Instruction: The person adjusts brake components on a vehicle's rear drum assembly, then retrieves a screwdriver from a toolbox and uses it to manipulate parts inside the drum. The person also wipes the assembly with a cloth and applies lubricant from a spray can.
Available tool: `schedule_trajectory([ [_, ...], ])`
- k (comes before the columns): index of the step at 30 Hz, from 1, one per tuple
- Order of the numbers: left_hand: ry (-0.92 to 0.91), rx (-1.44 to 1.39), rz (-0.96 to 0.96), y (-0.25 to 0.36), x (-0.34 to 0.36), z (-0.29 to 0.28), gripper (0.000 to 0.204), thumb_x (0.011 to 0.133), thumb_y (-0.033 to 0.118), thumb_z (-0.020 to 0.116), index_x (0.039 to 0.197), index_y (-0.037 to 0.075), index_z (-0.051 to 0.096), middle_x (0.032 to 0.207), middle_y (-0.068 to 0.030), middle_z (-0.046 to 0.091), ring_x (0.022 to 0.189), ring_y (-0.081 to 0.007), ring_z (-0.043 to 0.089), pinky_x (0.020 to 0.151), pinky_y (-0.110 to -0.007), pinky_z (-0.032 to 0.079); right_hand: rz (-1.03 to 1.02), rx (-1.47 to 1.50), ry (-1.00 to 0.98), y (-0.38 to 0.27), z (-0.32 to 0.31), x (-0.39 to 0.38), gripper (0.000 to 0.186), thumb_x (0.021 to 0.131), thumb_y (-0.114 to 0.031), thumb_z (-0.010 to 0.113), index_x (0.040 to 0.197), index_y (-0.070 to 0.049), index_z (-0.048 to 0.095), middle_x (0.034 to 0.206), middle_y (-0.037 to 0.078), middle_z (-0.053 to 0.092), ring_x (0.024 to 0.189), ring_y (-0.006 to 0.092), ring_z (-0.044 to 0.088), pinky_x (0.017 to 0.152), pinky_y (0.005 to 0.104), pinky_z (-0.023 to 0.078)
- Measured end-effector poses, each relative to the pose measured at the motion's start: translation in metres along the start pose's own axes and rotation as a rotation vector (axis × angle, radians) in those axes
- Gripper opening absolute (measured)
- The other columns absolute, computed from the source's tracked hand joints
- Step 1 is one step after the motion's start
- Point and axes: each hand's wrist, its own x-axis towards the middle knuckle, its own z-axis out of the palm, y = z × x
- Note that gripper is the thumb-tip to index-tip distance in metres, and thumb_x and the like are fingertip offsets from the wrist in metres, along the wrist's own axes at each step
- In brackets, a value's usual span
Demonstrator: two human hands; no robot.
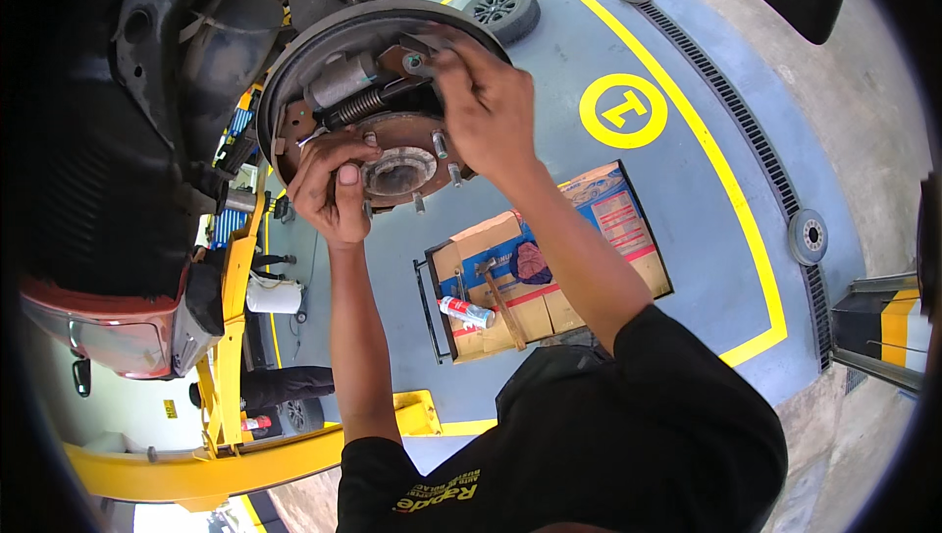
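The grip of the left hand [334,187] is curled at the left edge of the wheel hub [423,180], a coil spring [357,109] lies above the hub inside the brake assembly [339,81], and the right hand [487,106] bends at the assembly's upper right, though what either grip grasps cannot be told.

A slotted drain grate [728,93] crosses the blue-grey floor [702,258] near a wheel [500,11]; a hammer [504,307] and spray can [466,312] lie on cardboard [561,309].
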Motion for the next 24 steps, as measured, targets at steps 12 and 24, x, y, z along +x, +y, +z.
schedule_trajectory([
  [12, 0.0, 0.013, 0.011, 0.0, 0.003, 0.0, 0.027, 0.098, 0.022, 0.064, 0.093, -0.001, 0.078, 0.087, -0.0117, 0.078, 0.088, -0.027, 0.075, 0.096, -0.045, 0.058, -0.008, -0.054, -0.039, 0.005, -0.004, -0.001, 0.029, 0.113, -0.026, 0.054, 0.102, -0.003, 0.067, 0.08, 0.028, 0.067, 0.075, 0.0524, 0.062, 0.063, 0.051, 0.051],
  [24, -0.003, -0.04, 0.007, -0.025, -0.023, -0.016, 0.027, 0.103, 0.022, 0.066, 0.109, -0.001, 0.079, 0.104, -0.0155, 0.081, 0.099, -0.0247, 0.075, 0.093, -0.037, 0.057, 0.199, 0.078, 0.031, 0.085, -0.032, -0.094, 0.035, 0.116, -0.029, 0.056, 0.102, 0.003, 0.059, 0.081, 0.011, 0.059, 0.076, 0.0145, 0.044, 0.068, 0.033, 0.041],
])
